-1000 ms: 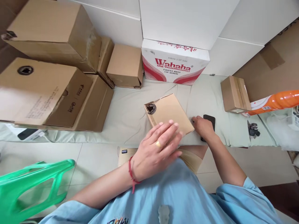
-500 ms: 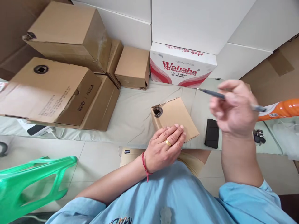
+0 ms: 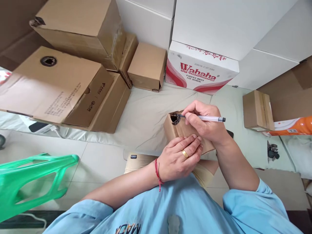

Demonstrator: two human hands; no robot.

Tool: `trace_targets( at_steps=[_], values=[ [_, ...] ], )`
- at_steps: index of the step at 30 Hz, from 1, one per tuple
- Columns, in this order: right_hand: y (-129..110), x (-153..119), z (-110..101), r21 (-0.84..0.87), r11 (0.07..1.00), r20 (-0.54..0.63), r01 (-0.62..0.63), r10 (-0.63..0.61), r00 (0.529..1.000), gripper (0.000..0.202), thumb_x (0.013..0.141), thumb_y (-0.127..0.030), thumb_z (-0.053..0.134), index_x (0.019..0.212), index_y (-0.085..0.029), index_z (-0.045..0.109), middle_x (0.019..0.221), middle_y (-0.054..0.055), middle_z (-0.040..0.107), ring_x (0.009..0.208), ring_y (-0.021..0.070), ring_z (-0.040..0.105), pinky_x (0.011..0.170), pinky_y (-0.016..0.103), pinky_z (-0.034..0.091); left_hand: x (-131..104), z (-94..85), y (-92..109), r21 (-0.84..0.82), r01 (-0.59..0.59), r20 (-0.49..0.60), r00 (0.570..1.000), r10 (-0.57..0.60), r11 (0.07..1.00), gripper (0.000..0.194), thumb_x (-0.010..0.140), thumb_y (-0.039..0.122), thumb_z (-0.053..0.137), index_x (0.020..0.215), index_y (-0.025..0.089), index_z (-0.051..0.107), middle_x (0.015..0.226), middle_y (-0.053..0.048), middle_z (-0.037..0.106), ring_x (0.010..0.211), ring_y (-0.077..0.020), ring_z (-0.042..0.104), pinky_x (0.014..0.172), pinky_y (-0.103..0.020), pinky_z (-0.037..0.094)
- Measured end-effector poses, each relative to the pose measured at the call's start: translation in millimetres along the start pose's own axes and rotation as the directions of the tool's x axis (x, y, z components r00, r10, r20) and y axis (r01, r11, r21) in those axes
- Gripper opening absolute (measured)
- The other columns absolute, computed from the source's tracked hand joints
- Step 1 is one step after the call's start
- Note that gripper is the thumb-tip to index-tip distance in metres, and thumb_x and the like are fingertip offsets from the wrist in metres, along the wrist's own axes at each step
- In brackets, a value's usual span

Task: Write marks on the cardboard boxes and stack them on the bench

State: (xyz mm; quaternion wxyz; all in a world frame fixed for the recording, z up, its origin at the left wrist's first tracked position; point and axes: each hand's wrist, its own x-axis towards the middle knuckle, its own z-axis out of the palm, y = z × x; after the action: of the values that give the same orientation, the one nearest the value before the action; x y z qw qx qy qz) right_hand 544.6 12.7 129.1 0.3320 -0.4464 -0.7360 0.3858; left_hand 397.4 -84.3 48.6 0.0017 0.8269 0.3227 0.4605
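Observation:
A small brown cardboard box (image 3: 182, 130) sits at the front of the covered table, with a dark-edged hole (image 3: 175, 119) in its top near the far left corner. My left hand (image 3: 180, 157), wearing a gold ring, lies flat across the near part of the box top with its fingers stretched. Between the thumb and fingers of my right hand (image 3: 207, 125) is a pen (image 3: 211, 119) with a clear barrel and dark end. The pen's tip is at the right edge of the hole; whether it touches the cardboard I cannot tell.
Several larger cardboard boxes (image 3: 73, 42) are stacked at the left. A white and red Wahaba-type carton (image 3: 197, 73) stands against the wall. At the right are another small box (image 3: 255, 109), an orange bottle (image 3: 304, 126) and keys (image 3: 273, 151). A green stool (image 3: 56, 175) is on the floor.
My right hand has come left and down with the pen, from above the table's right side to the hole in the box. My left hand stays on the box; the view has shifted slightly.

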Motion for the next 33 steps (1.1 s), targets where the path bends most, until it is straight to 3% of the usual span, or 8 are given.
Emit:
trace_targets(
  at_steps=[7,23,28,33],
  values=[
    [-3,5,3,-0.090,0.996,0.040,0.005,-0.002,0.999,0.013,0.098,-0.027,0.061,0.090,-0.021,0.069,0.069,-0.004,0.069,0.060,0.0115,0.059,0.060,0.025,0.046,0,1.5,-1,-0.003,-0.001,-0.015,1.000,0.001,1.000,0.024,0.101,0.022,0.060,0.119,0.017,0.075,0.126,-0.007,0.083,0.128,-0.0216,0.074,0.110,-0.034,0.050],
    [-5,1,4,-0.073,0.997,-0.101,0.030,-0.037,0.994,0.016,0.087,-0.016,0.058,0.074,-0.022,0.063,0.057,-0.006,0.058,0.050,0.0103,0.047,0.052,0.025,0.039,-1,-0.5,0,0.003,0.006,0.008,1.000,-0.006,1.000,0.025,0.100,0.022,0.063,0.122,0.016,0.073,0.127,-0.009,0.082,0.128,-0.0214,0.074,0.115,-0.035,0.048],
    [-4,-3,3,-0.067,0.995,-0.067,0.074,-0.079,0.995,0.017,0.087,-0.015,0.056,0.073,-0.022,0.062,0.055,-0.007,0.054,0.049,0.0095,0.044,0.052,0.025,0.038,1,-0.1,1,0.016,0.008,-0.005,1.000,-0.008,1.000,0.022,0.101,0.022,0.062,0.119,0.019,0.074,0.127,-0.008,0.082,0.126,-0.0211,0.075,0.113,-0.034,0.048],
    [-6,-4,3,-0.064,0.987,0.057,0.146,-0.142,0.988,0.016,0.084,-0.015,0.054,0.072,-0.022,0.063,0.058,-0.006,0.057,0.052,0.0102,0.048,0.055,0.026,0.040,1,1.3,1,0.005,0.008,-0.032,0.999,-0.008,1.000,0.022,0.099,0.019,0.063,0.117,0.018,0.075,0.121,-0.008,0.084,0.122,-0.0220,0.076,0.109,-0.035,0.050]
  ],
)
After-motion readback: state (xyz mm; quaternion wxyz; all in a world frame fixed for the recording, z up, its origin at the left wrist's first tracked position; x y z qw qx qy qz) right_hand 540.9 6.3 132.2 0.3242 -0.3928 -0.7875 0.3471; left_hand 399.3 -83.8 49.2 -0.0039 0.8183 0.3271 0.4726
